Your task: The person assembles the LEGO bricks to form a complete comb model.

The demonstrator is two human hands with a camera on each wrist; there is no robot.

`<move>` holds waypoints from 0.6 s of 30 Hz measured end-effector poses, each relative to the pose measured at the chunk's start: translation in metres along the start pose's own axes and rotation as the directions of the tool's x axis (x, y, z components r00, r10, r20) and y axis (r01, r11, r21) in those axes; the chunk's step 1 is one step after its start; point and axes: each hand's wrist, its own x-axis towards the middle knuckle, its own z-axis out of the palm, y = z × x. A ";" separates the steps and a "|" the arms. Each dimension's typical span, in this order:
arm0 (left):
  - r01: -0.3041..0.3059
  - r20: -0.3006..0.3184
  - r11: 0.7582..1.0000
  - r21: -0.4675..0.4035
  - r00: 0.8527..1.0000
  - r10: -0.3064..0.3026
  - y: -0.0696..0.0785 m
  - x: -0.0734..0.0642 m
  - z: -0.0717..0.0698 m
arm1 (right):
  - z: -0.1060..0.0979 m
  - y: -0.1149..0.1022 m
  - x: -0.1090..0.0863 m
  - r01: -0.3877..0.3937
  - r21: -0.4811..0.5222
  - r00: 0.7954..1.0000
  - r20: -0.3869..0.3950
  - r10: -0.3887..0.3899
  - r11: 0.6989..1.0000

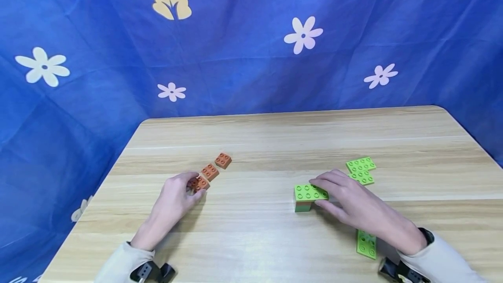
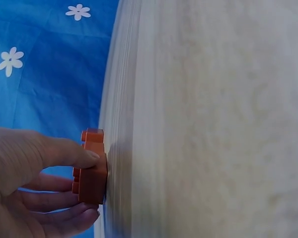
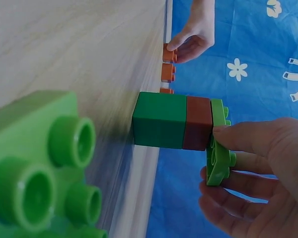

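In the head view, my left hand (image 1: 173, 204) holds the nearest of three orange bricks (image 1: 202, 184) in a slanting row on the left. The left wrist view shows the thumb on that brick's side and fingers round its far side. My right hand (image 1: 346, 195) pinches a flat lime-green brick (image 1: 305, 192), which sits on top of a small stack. Under it, the right wrist view shows a reddish-brown brick (image 3: 197, 124) on a dark green block (image 3: 160, 119). The lime-green brick overhangs the stack on the hand's side.
Two more flat lime-green bricks (image 1: 361, 164) lie beyond my right hand. Another lime-green brick (image 1: 366, 248) is below the right forearm, partly covered by it. The other orange bricks (image 1: 210, 172) lie beyond my left hand. A blue flowered cloth (image 1: 243, 56) hangs behind the wooden table (image 1: 251, 239).
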 end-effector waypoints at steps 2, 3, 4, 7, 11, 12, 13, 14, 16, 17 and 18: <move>-0.002 0.005 1.000 -0.009 1.000 0.002 0.002 0.000 -0.001 | 0.000 0.000 0.000 -0.001 0.000 1.000 -0.001 0.001 1.000; -0.005 0.005 1.000 -0.012 1.000 0.005 0.003 0.000 -0.001 | 0.000 0.000 0.000 -0.002 0.001 1.000 -0.002 0.002 1.000; -0.013 0.000 1.000 -0.016 1.000 0.013 0.004 -0.001 -0.001 | 0.001 0.000 0.000 -0.002 0.002 1.000 -0.003 0.002 1.000; -0.047 -0.035 0.999 -0.017 0.998 0.047 0.008 -0.001 -0.001 | 0.002 0.000 0.000 -0.005 0.005 1.000 -0.004 0.005 1.000; -0.088 -0.071 0.996 -0.026 0.994 0.086 0.014 -0.001 -0.001 | 0.002 0.000 0.000 -0.007 0.007 1.000 -0.004 0.007 1.000; -0.095 -0.074 0.995 -0.031 0.993 0.092 0.015 -0.001 -0.001 | 0.002 0.000 -0.001 -0.007 0.006 1.000 -0.004 0.007 1.000; -0.100 -0.074 0.994 -0.035 0.993 0.097 0.016 -0.001 -0.001 | 0.002 0.001 -0.001 -0.006 0.006 1.000 -0.005 0.006 1.000; -0.103 -0.071 0.994 -0.038 0.992 0.100 0.017 0.000 -0.001 | 0.002 0.001 -0.001 -0.006 0.005 1.000 -0.005 0.006 1.000; -0.107 -0.062 0.993 -0.043 0.993 0.105 0.019 0.000 -0.001 | 0.002 0.000 0.000 -0.006 0.005 1.000 -0.005 0.006 1.000; -0.107 -0.056 0.993 -0.045 0.993 0.104 0.020 0.000 -0.001 | 0.002 0.000 0.000 -0.006 0.005 1.000 -0.005 0.006 1.000; -0.106 -0.052 0.993 -0.048 0.993 0.103 0.020 0.000 -0.001 | 0.002 0.000 0.000 -0.007 0.005 1.000 -0.005 0.007 1.000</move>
